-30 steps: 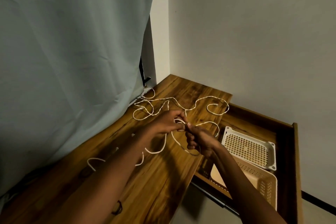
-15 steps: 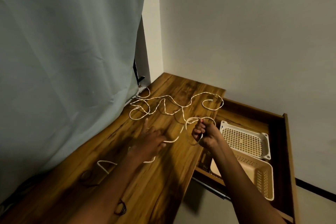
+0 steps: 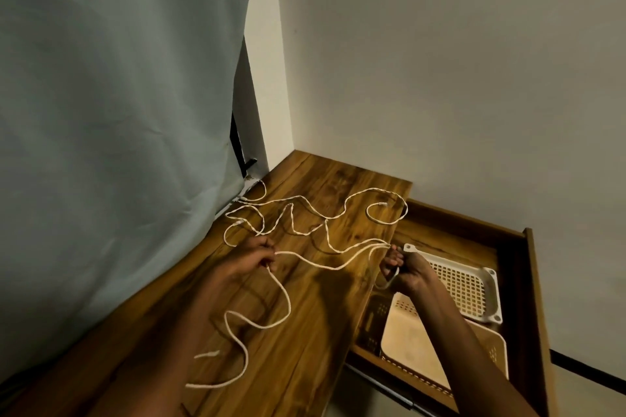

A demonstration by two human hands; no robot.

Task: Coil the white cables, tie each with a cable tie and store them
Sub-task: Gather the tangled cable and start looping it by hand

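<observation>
Right hand (image 3: pixel 403 269) is clenched round a small started loop of white cable (image 3: pixel 325 230) at the table's (image 3: pixel 305 332) right edge; left hand (image 3: pixel 252 256) pinches the run. The rest sprawls far-left. Coiling looks barely begun; next calls for feeding another loop rightward.

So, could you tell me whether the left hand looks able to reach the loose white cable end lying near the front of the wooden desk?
Probably yes: the loose white cable end lies bare beside the left forearm, but the left hand already pinches the white cable.
</observation>
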